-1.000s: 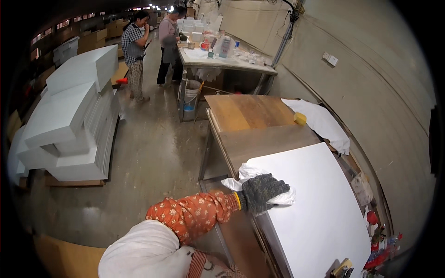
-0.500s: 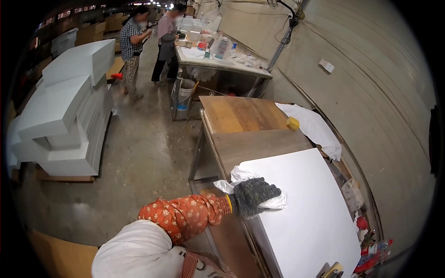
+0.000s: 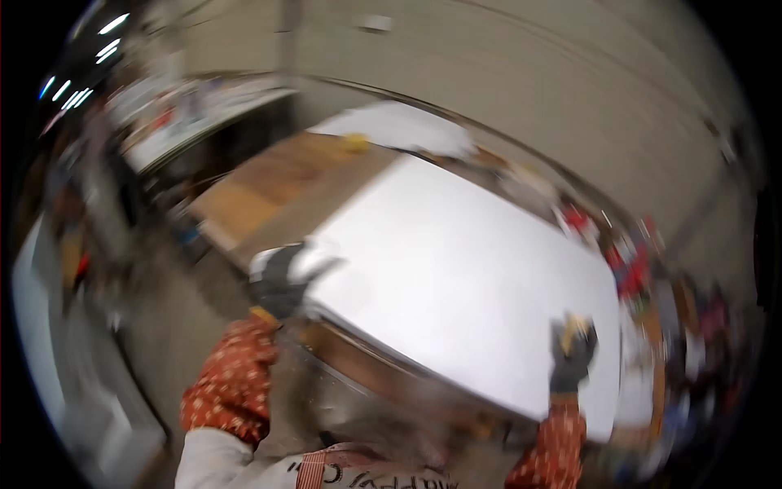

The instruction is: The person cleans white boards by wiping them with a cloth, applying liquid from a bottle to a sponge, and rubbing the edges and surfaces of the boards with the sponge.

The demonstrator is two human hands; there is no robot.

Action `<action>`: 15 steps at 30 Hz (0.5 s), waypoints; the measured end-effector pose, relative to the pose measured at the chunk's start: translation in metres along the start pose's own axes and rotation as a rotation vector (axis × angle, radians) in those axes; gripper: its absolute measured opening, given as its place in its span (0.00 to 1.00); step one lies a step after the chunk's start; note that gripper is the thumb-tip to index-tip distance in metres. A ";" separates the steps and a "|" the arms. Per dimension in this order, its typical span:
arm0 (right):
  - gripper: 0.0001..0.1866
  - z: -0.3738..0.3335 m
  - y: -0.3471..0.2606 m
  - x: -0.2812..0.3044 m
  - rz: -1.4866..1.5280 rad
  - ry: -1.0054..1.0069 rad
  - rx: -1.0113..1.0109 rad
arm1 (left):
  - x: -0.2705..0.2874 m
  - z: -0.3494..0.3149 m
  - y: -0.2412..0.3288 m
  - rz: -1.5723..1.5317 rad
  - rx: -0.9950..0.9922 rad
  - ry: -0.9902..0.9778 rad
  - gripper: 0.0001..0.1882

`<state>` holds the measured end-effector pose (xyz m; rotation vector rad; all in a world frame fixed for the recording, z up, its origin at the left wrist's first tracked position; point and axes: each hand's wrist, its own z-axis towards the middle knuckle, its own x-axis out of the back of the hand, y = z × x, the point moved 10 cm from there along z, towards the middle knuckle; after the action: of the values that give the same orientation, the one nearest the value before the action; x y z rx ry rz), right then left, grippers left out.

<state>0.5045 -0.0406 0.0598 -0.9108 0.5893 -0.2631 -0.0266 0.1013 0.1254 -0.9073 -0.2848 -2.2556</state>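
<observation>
A large white panel [image 3: 464, 269] lies flat on the workbench in front of me. At its left edge my left hand [image 3: 279, 285], in a dark grey knit glove, is closed on a crumpled white cloth [image 3: 319, 257], which touches the panel's corner. Over the right part of the panel, my right hand [image 3: 573, 363], gloved alike, grips a small yellowish block [image 3: 577, 329]. Motion blur hides the block's exact kind and whether it touches the surface. Orange patterned sleeves cover both forearms.
Beyond the panel are the brown wooden bench top [image 3: 273, 179], a yellow block [image 3: 355, 143] and a white sheet [image 3: 399, 126]. Red and mixed clutter [image 3: 631, 265] lines the wall side. A second table [image 3: 220, 126] stands far left; white stacked panels [image 3: 69, 383] are at left.
My view has swung right, blurring the picture. My left hand, still with the cloth, is now at the panel's left corner. My right hand with its yellowish block has come fully into view.
</observation>
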 end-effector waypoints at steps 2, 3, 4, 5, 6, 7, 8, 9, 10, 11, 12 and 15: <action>0.25 0.004 0.002 0.002 -0.031 0.058 -0.035 | -0.021 -0.010 -0.025 -0.207 0.132 0.000 0.23; 0.26 0.003 0.006 0.000 0.009 0.065 -0.014 | -0.027 -0.018 -0.046 -0.308 0.211 0.004 0.21; 0.28 0.003 0.009 -0.006 0.020 0.066 -0.016 | -0.034 -0.029 -0.067 -0.432 0.294 0.006 0.19; 0.28 -0.002 -0.001 -0.013 -0.081 0.142 -0.054 | -0.042 -0.039 -0.088 -0.556 0.363 0.002 0.18; 0.28 0.000 0.008 -0.002 -0.048 0.195 -0.087 | -0.050 -0.043 -0.110 -0.701 0.347 -0.041 0.16; 0.29 -0.001 0.012 0.015 -0.069 0.224 -0.052 | -0.054 -0.055 -0.122 -0.605 0.574 0.052 0.17; 0.29 -0.004 0.015 0.022 -0.071 0.249 -0.117 | -0.047 -0.079 -0.135 -0.472 0.811 0.146 0.18; 0.30 -0.004 0.011 0.020 -0.120 0.207 -0.169 | -0.041 -0.081 -0.146 -0.410 0.737 0.108 0.18; 0.31 -0.006 0.011 0.017 -0.159 0.170 -0.218 | -0.031 -0.077 -0.163 -0.347 0.652 0.069 0.19; 0.31 -0.004 0.006 0.021 -0.219 0.101 -0.166 | -0.019 -0.086 -0.181 -0.094 0.659 0.013 0.20; 0.32 -0.001 -0.001 0.032 -0.296 0.037 -0.112 | -0.025 -0.068 -0.164 -0.098 0.655 -0.013 0.20; 0.25 0.021 -0.061 0.088 -0.346 0.068 -0.012 | -0.007 -0.009 -0.066 -0.256 0.543 0.095 0.25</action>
<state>0.5896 -0.1029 0.0863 -1.0164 0.4935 -0.6040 -0.0710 0.1503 0.1172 -0.4946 -0.9606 -2.2593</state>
